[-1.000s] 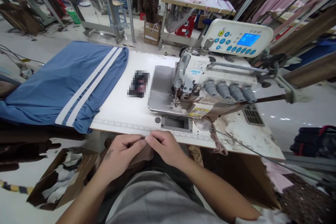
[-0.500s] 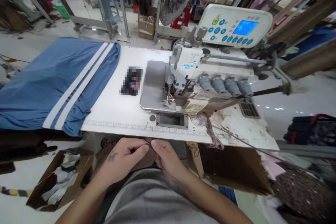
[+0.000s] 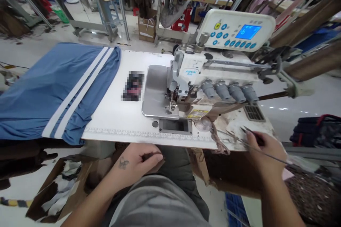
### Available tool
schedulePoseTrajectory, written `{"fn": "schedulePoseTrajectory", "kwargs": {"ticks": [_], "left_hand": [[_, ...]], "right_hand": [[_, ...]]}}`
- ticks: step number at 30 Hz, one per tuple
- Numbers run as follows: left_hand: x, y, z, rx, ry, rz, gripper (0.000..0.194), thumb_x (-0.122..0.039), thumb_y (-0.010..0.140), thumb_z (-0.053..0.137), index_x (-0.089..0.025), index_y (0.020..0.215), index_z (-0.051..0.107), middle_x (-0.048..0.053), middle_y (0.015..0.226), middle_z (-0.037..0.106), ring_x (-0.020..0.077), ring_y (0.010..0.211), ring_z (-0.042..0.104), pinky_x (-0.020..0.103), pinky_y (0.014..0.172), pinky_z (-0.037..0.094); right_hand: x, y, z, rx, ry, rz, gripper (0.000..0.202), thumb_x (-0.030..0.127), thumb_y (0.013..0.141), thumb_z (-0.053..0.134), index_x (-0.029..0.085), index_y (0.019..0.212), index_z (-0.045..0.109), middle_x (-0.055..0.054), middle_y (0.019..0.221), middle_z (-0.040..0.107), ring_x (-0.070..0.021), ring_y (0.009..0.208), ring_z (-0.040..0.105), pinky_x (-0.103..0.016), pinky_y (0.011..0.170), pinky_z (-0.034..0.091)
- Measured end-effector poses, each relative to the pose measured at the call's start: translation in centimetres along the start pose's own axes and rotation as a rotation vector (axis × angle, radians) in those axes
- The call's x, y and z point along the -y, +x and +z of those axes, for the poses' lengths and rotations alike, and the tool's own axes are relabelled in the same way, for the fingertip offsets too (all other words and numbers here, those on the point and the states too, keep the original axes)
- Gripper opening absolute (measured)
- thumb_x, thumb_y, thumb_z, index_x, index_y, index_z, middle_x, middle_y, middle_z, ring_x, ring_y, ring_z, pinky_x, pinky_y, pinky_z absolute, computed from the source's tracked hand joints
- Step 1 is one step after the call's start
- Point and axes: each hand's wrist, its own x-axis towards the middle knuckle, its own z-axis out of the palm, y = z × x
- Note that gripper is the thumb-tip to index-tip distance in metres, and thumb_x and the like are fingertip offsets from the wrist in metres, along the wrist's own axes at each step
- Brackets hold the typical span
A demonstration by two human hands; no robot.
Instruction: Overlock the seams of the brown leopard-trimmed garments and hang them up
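My left hand (image 3: 138, 159) is closed in front of the table edge, just above my lap. Between its thumb and fingers is a piece of brown fabric (image 3: 157, 166), mostly hidden by the hand. My right hand (image 3: 268, 154) is over the table's front right corner, its fingers closed around small dark thread snips (image 3: 247, 130) with the pointed tip toward the left. The white overlock sewing machine (image 3: 190, 67) stands between and beyond my hands, with its metal plate (image 3: 157, 92) on the left. Nothing lies under its presser foot.
Blue fabric with two white stripes (image 3: 53, 88) covers the table's left end. A pixelated dark item (image 3: 133, 86) lies beside the plate. A control panel (image 3: 237, 30) rises behind the machine. Cardboard boxes (image 3: 64, 184) (image 3: 234, 181) flank my legs; brown dotted fabric (image 3: 311, 195) is at right.
My right hand has left the brown fabric and moved right to the table corner, where it now holds the snips. My left hand stays near my lap with the fabric.
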Motion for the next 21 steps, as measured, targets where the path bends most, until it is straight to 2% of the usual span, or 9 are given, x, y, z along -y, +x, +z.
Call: {"fn": "schedulePoseTrajectory", "kwargs": {"ticks": [4,6,8,11,13,15,17,18,21], "left_hand": [[-1.5,-0.2,0.1,0.075,-0.002,0.043,0.026,-0.033,0.102,0.058,-0.021,0.094,0.08,0.002,0.088,0.077,0.016,0.08,0.068,0.025,0.076,0.048],[-1.8,-0.2,0.6,0.112,0.021,0.057,0.026,-0.031,0.103,0.058,-0.023,0.097,0.082,0.001,0.089,0.079,0.0159,0.081,0.07,0.025,0.076,0.048],[-2.2,0.0,1.2,0.146,0.062,0.082,0.025,-0.03,0.102,0.06,-0.024,0.095,0.083,0.001,0.087,0.08,0.016,0.08,0.071,0.024,0.074,0.049],[-2.9,1.1,-0.3,0.121,0.105,0.104,0.024,-0.034,0.1,0.064,-0.024,0.092,0.084,0.001,0.09,0.082,0.019,0.082,0.074,0.026,0.076,0.053],[-3.4,2.3,-3.3,-0.089,0.168,0.079,0.025,-0.043,0.097,0.068,-0.025,0.093,0.085,0.002,0.095,0.083,0.0225,0.087,0.075,0.029,0.08,0.057],[-3.9,3.7,-6.7,-0.478,0.343,0.071,0.027,-0.049,0.094,0.072,-0.025,0.097,0.084,0.003,0.101,0.083,0.0261,0.095,0.076,0.035,0.089,0.059],[-4.0,4.9,-8.7,-0.825,0.622,0.187,0.026,-0.045,0.096,0.071,-0.025,0.109,0.082,0.006,0.116,0.081,0.0296,0.112,0.073,0.042,0.106,0.054],[-3.8,5.2,-8.7,-0.858,0.749,0.31,0.026,-0.04,0.098,0.069,-0.025,0.117,0.08,0.007,0.125,0.078,0.0294,0.121,0.07,0.044,0.112,0.05],[-2.4,5.8,-5.9,-0.513,0.929,0.657,0.041,-0.028,0.103,0.06,-0.025,0.144,0.064,0.007,0.147,0.068,0.0248,0.142,0.058,0.044,0.128,0.035]], "right_hand": [[2.0,-2.5,-0.4,-0.181,0.057,-0.085,0.048,0.053,0.101,0.048,0.016,0.099,0.077,-0.026,0.104,0.077,-0.0425,0.108,0.07,-0.053,0.098,0.049],[5.6,-6.2,-0.7,-0.096,0.241,-0.136,0.038,0.051,0.099,0.054,0.023,0.086,0.077,-0.02,0.091,0.078,-0.0408,0.092,0.074,-0.056,0.093,0.054],[11.1,-9.6,-1.0,0.256,0.595,-0.328,0.026,0.048,0.098,0.066,0.027,0.096,0.08,-0.014,0.099,0.08,-0.0358,0.096,0.077,-0.051,0.094,0.058],[20.0,-11.3,-1.2,0.753,0.968,-0.711,0.046,0.059,0.086,0.081,0.024,0.116,0.08,-0.013,0.114,0.08,-0.0315,0.106,0.075,-0.041,0.097,0.058],[24.1,-10.0,-1.3,1.005,0.999,-0.88,0.039,0.06,0.091,0.076,0.021,0.091,0.082,-0.006,0.088,0.079,-0.0227,0.082,0.073,-0.031,0.082,0.058],[25.9,-7.9,-1.6,1.166,1.01,-0.863,0.043,0.061,0.088,0.079,0.019,0.081,0.079,-0.001,0.073,0.073,-0.0177,0.067,0.066,-0.025,0.067,0.053],[26.3,-6.4,-1.8,1.094,1.108,-0.656,0.041,0.057,0.087,0.08,0.017,0.083,0.079,-0.001,0.074,0.073,-0.0173,0.067,0.064,-0.024,0.063,0.05],[26.3,-6.0,-1.7,0.973,1.164,-0.521,0.038,0.054,0.088,0.08,0.016,0.084,0.079,-0.001,0.076,0.073,-0.0178,0.07,0.064,-0.024,0.063,0.049],[26.5,-6.1,-0.5,0.629,1.254,-0.24,0.033,0.045,0.088,0.078,0.015,0.075,0.074,0.0,0.069,0.068,-0.0164,0.066,0.058,-0.025,0.06,0.044]]}}
